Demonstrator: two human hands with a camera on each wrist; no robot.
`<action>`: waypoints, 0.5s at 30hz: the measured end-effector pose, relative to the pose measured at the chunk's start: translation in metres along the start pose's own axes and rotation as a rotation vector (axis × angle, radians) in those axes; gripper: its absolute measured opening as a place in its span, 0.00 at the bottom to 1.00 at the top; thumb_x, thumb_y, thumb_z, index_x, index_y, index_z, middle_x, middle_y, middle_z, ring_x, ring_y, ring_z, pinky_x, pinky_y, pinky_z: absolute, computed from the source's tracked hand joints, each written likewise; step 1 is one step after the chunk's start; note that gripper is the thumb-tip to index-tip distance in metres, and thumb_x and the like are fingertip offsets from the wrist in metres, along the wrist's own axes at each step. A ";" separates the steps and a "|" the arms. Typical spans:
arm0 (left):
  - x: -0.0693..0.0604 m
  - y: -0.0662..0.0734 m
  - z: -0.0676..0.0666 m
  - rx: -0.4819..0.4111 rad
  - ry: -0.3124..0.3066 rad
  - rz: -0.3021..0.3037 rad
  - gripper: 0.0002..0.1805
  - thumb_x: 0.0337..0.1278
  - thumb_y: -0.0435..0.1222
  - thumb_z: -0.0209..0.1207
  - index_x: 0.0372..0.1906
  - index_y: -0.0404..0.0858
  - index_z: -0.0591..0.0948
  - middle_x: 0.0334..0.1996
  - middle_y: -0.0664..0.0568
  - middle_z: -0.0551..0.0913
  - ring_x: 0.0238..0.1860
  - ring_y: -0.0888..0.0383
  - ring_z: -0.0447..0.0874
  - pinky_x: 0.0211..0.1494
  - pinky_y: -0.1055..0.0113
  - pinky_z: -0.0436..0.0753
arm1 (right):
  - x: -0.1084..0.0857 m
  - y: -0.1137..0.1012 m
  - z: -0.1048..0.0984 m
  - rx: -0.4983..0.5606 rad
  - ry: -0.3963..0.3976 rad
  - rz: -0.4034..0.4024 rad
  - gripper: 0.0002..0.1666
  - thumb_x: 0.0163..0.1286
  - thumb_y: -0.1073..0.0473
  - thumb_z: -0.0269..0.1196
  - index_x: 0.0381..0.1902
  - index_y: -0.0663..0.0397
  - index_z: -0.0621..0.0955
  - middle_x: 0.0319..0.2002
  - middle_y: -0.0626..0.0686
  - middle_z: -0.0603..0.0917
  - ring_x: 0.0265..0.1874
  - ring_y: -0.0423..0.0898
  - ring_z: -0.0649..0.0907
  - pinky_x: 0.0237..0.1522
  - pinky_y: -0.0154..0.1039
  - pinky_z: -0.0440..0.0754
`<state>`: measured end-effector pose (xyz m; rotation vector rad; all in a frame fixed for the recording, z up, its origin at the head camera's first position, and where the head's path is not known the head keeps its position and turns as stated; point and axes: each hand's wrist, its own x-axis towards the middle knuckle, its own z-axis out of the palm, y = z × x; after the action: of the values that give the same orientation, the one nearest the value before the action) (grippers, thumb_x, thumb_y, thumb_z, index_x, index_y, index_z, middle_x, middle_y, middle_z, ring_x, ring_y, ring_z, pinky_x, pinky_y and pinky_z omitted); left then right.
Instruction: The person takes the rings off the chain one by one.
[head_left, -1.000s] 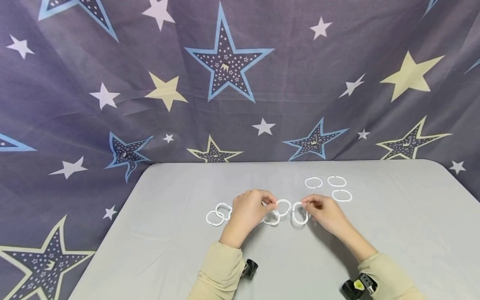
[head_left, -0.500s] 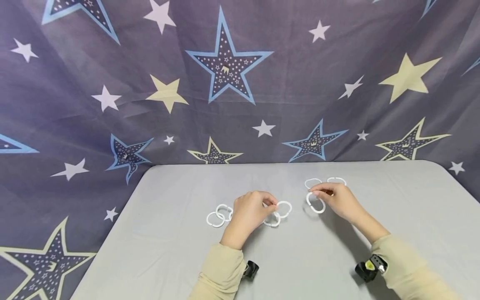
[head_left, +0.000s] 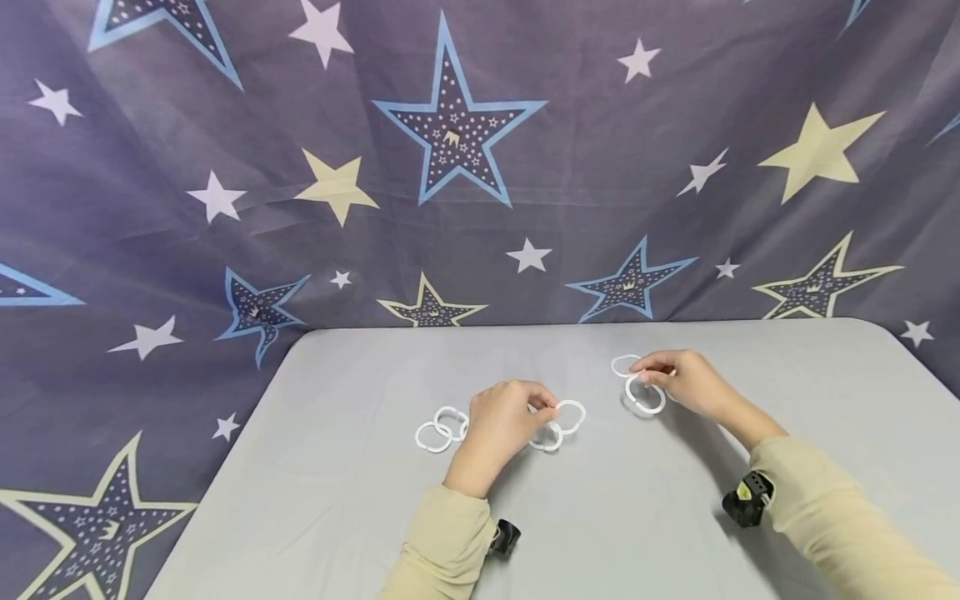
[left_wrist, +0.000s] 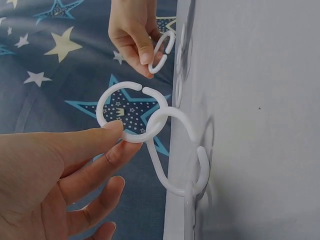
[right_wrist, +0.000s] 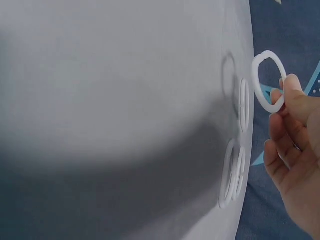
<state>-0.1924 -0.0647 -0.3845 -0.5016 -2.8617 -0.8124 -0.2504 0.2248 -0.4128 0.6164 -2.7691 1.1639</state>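
Observation:
My left hand (head_left: 501, 433) pinches the end link (left_wrist: 101, 102) of a chain of white plastic C-links between thumb and index finger. That link is hooked through a second link (left_wrist: 159, 170), whose lower end meets another one. Past the other side of the hand, more joined links (head_left: 432, 451) lie on the table; the chain's middle is hidden behind the hand. Farther right, my right hand (head_left: 693, 385) holds a single loose link (right_wrist: 256, 82) by its edge, raised above the table. A small gap shows in the rim of the left-held link.
Loose white links lie under and beside the right hand: one link (right_wrist: 244, 105) apart, two more links (right_wrist: 225, 175) close together. The grey-covered table (head_left: 337, 500) ends at the back against a star-patterned cloth (head_left: 570, 167).
My right hand has moved right and away from me, carrying its link from beside the chain to near the loose links. The left hand keeps its pinch and has hardly moved.

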 end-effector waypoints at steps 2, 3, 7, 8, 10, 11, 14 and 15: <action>0.001 0.001 0.000 0.007 -0.004 -0.002 0.02 0.55 0.45 0.70 0.34 0.56 0.89 0.29 0.70 0.85 0.33 0.64 0.82 0.38 0.62 0.76 | 0.004 0.001 -0.002 -0.011 -0.003 0.016 0.07 0.64 0.66 0.68 0.39 0.63 0.87 0.34 0.54 0.87 0.30 0.40 0.78 0.32 0.33 0.75; 0.001 0.002 0.000 0.010 -0.006 -0.004 0.02 0.55 0.45 0.70 0.34 0.56 0.89 0.29 0.70 0.85 0.33 0.64 0.82 0.38 0.62 0.76 | 0.005 0.002 -0.002 -0.014 -0.004 0.019 0.06 0.64 0.66 0.68 0.38 0.63 0.87 0.33 0.54 0.87 0.30 0.41 0.79 0.32 0.33 0.75; 0.001 0.002 0.001 0.020 -0.014 -0.011 0.02 0.55 0.45 0.70 0.35 0.56 0.89 0.29 0.71 0.85 0.32 0.64 0.82 0.39 0.62 0.76 | 0.010 0.004 -0.002 -0.040 -0.009 0.007 0.04 0.63 0.65 0.68 0.34 0.61 0.87 0.31 0.53 0.87 0.30 0.42 0.79 0.33 0.35 0.76; 0.001 0.002 0.001 0.019 -0.017 -0.012 0.02 0.55 0.45 0.70 0.35 0.56 0.89 0.29 0.71 0.85 0.32 0.64 0.82 0.39 0.62 0.76 | 0.011 0.004 -0.002 -0.050 -0.012 -0.004 0.04 0.63 0.65 0.68 0.33 0.62 0.86 0.31 0.53 0.87 0.30 0.42 0.79 0.34 0.35 0.76; 0.000 0.002 0.002 0.018 -0.020 -0.013 0.02 0.55 0.45 0.69 0.35 0.56 0.89 0.29 0.71 0.85 0.32 0.64 0.82 0.39 0.62 0.76 | 0.012 0.006 -0.001 -0.073 -0.012 -0.026 0.04 0.64 0.64 0.68 0.31 0.61 0.86 0.31 0.52 0.87 0.30 0.42 0.79 0.34 0.36 0.77; 0.000 0.002 0.002 0.018 -0.020 -0.013 0.03 0.55 0.45 0.69 0.35 0.56 0.89 0.29 0.71 0.85 0.33 0.64 0.82 0.39 0.62 0.76 | 0.013 0.006 0.000 -0.082 -0.012 -0.039 0.04 0.64 0.64 0.67 0.31 0.60 0.86 0.31 0.52 0.87 0.29 0.42 0.79 0.34 0.36 0.77; 0.000 0.002 0.001 0.014 -0.013 -0.013 0.03 0.55 0.45 0.69 0.35 0.55 0.89 0.29 0.71 0.85 0.33 0.63 0.82 0.40 0.62 0.76 | 0.017 0.008 0.002 -0.093 -0.018 -0.072 0.03 0.64 0.65 0.67 0.30 0.59 0.85 0.31 0.51 0.86 0.29 0.40 0.78 0.34 0.36 0.76; 0.000 0.002 0.001 0.015 -0.008 -0.012 0.03 0.55 0.45 0.69 0.35 0.55 0.89 0.29 0.71 0.85 0.33 0.63 0.82 0.40 0.62 0.76 | 0.018 0.008 0.003 -0.091 -0.023 -0.079 0.03 0.64 0.65 0.67 0.30 0.58 0.85 0.31 0.51 0.86 0.28 0.40 0.77 0.34 0.36 0.76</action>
<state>-0.1917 -0.0626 -0.3840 -0.4872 -2.8787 -0.7920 -0.2698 0.2218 -0.4163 0.7273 -2.7705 1.0155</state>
